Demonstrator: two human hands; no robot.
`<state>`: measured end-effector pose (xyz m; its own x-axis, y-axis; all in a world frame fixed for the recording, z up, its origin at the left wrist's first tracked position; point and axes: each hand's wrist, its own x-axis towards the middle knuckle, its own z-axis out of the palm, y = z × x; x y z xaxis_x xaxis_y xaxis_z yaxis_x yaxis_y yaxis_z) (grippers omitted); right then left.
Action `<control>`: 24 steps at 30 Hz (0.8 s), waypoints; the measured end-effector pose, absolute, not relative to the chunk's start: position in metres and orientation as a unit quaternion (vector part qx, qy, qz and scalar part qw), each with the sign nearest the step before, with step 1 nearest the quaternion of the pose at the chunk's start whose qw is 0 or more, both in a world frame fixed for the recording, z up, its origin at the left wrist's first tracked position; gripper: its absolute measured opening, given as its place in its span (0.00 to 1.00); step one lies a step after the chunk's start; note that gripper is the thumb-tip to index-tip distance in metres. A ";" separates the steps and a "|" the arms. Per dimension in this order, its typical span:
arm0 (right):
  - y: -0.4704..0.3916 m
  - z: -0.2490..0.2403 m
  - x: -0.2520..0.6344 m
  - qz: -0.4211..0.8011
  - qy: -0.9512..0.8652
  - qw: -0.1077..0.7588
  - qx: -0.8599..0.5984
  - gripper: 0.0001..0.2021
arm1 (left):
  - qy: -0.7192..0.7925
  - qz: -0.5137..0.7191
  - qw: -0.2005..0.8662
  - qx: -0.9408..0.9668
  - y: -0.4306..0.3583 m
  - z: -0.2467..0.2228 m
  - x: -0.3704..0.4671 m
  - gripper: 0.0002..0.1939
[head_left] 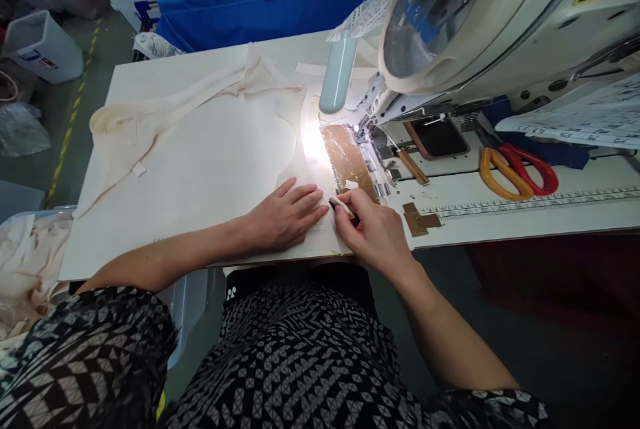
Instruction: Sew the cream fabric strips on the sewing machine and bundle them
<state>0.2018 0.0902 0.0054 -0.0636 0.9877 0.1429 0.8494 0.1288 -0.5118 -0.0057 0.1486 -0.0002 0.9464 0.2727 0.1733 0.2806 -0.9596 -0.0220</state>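
While the left hand (283, 217) lies flat upon the near end of the pale fabric (117, 127), the right hand (374, 225) pinches a small pale piece (343, 206) between thumb and fingers; the fabric stretches from beside this grip toward the table's (215, 175) far left.

Glaring hotspot on pale fabric (313, 139)

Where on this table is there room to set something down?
Mainly the white tabletop between the rumpled cream cloth and the left forearm; a narrow strip lies between the printed white ruler and the front edge. Crowded near the cream sewing machine: dark phone, orange-and-red-handled scissors.
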 end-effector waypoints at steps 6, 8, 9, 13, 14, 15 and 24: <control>0.086 0.015 0.203 0.157 -0.735 0.210 -0.626 0.06 | -0.146 -0.094 0.038 -0.984 0.147 -0.002 -0.005 0.22; 0.081 0.019 0.208 0.175 -0.738 0.201 -0.619 0.05 | -0.144 -0.096 0.037 -0.984 0.147 -0.001 -0.005 0.22; 0.078 0.021 0.211 0.189 -0.738 0.198 -0.617 0.05 | -0.144 -0.094 0.035 -0.984 0.147 -0.001 -0.005 0.22; 0.072 0.023 0.219 0.228 -0.700 0.226 -0.638 0.04 | -0.152 -0.084 0.021 -0.985 0.145 0.002 -0.003 0.21; 0.072 0.022 0.218 0.226 -0.687 0.241 -0.648 0.04 | -0.154 -0.081 0.017 -0.985 0.145 0.003 -0.003 0.21; 0.073 0.021 0.217 0.220 -0.677 0.254 -0.655 0.05 | -0.154 -0.079 0.011 -0.985 0.145 0.003 -0.003 0.22; 0.090 0.010 0.200 0.176 -0.698 0.238 -0.652 0.06 | -0.148 -0.087 -0.005 -0.985 0.145 -0.002 -0.005 0.22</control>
